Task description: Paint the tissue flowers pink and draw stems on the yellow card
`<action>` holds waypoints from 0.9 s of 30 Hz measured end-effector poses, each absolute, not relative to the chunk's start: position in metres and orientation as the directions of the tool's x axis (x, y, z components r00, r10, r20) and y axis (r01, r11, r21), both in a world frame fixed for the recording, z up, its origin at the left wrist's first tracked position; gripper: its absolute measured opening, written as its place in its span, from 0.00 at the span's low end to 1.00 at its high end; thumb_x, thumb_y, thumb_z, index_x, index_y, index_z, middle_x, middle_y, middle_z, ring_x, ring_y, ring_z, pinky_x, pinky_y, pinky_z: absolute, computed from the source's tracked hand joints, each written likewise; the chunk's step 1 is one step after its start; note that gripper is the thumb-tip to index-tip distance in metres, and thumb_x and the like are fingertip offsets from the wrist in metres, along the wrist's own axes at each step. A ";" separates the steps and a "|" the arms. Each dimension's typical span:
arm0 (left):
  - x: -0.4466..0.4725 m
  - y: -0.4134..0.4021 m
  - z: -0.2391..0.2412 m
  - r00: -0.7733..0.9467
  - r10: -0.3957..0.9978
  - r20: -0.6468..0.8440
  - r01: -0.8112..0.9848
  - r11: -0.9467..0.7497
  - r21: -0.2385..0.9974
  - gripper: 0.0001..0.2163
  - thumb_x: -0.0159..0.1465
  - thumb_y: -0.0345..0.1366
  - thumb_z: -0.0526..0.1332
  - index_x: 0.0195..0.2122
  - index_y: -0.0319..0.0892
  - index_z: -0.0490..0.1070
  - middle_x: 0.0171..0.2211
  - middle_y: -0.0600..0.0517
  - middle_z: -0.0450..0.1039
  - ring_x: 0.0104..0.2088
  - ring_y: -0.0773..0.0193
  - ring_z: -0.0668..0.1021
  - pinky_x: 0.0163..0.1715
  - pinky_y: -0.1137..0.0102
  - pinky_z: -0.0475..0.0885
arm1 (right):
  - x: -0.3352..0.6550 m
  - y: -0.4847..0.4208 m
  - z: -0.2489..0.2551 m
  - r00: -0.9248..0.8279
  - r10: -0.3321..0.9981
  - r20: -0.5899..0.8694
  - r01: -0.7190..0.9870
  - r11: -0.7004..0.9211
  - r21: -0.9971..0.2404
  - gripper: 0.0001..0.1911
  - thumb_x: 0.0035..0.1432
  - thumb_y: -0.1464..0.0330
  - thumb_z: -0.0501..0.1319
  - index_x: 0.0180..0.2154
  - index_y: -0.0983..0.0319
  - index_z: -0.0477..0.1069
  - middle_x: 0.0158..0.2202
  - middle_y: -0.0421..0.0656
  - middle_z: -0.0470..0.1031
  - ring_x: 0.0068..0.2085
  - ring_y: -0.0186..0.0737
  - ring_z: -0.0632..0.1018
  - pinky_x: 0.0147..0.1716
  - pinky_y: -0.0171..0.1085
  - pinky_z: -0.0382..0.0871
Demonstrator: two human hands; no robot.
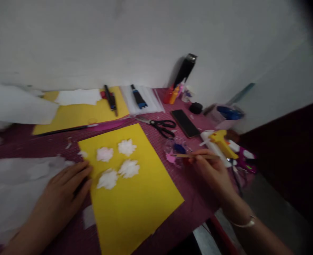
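A yellow sheet of paper (135, 209) lies on the table with several crumpled white paper tufts (129, 168) on it. The upper-left tuft (104, 154) has a pale pink tint. My left hand (63, 194) rests flat with fingers stretched, their tips at the sheet's left edge. Between the thumb and fingers of my right hand (216, 177) is a thin paintbrush (184, 156). Its tip reaches the pink paint (171, 158) on a clear plastic palette (169, 144), where a dark blue patch (179, 148) also shows.
Black-handled scissors (161, 124) and a phone (185, 123) lie beyond the sheet. Right of them are a yellow glue gun (222, 143) and a pink container (216, 118). A black bottle (185, 70) stands by the wall. White tissue paper (15, 187) spreads at left.
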State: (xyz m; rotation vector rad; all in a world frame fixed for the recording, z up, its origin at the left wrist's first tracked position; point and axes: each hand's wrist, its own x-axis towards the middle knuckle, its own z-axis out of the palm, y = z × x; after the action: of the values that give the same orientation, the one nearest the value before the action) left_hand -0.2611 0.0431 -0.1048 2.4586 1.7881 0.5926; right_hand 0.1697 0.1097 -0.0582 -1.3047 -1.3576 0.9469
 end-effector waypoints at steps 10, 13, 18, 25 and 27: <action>-0.245 0.039 -0.087 0.252 0.936 0.246 0.949 -0.289 0.124 0.17 0.70 0.39 0.50 0.53 0.39 0.71 0.56 0.42 0.74 0.56 0.52 0.75 0.61 0.51 0.64 | 0.043 0.136 -0.029 -0.312 0.919 0.240 0.039 0.265 -0.963 0.08 0.62 0.61 0.64 0.37 0.57 0.78 0.30 0.42 0.78 0.32 0.38 0.79 0.33 0.37 0.73; -0.243 0.039 -0.088 0.252 0.938 0.240 0.951 -0.286 0.120 0.17 0.71 0.39 0.49 0.53 0.39 0.71 0.56 0.41 0.73 0.57 0.52 0.75 0.60 0.51 0.64 | 0.010 0.145 -0.036 -0.393 0.887 0.243 0.014 0.270 -0.963 0.10 0.61 0.59 0.63 0.35 0.58 0.77 0.33 0.42 0.77 0.34 0.36 0.79 0.36 0.37 0.73; -0.240 0.039 -0.090 0.222 0.937 0.269 0.955 -0.265 0.135 0.17 0.70 0.38 0.48 0.51 0.38 0.73 0.56 0.41 0.74 0.56 0.52 0.75 0.60 0.51 0.64 | -0.001 0.147 -0.045 -0.423 0.881 0.211 0.005 0.235 -0.972 0.10 0.61 0.59 0.63 0.36 0.58 0.77 0.36 0.42 0.77 0.34 0.34 0.79 0.36 0.36 0.74; -0.240 0.039 -0.091 0.213 0.936 0.279 0.954 -0.261 0.149 0.17 0.70 0.37 0.49 0.51 0.39 0.73 0.55 0.42 0.74 0.56 0.53 0.76 0.60 0.51 0.66 | -0.004 0.145 -0.056 -0.447 0.882 0.148 0.003 0.167 -0.986 0.10 0.61 0.59 0.63 0.38 0.57 0.77 0.35 0.42 0.75 0.35 0.35 0.78 0.34 0.35 0.73; -0.240 0.039 -0.091 0.218 0.935 0.280 0.953 -0.266 0.148 0.17 0.70 0.37 0.49 0.51 0.39 0.73 0.55 0.42 0.75 0.56 0.53 0.76 0.60 0.51 0.66 | -0.006 0.146 -0.058 -0.441 0.884 0.154 -0.013 0.166 -0.986 0.09 0.62 0.59 0.63 0.38 0.57 0.77 0.36 0.42 0.75 0.35 0.35 0.78 0.35 0.35 0.73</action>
State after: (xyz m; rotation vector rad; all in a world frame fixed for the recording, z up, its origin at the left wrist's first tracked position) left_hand -0.2401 0.0393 -0.0907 2.4946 1.9353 0.5053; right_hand -0.0061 0.1456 -0.0575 -0.8504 -1.6283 1.3890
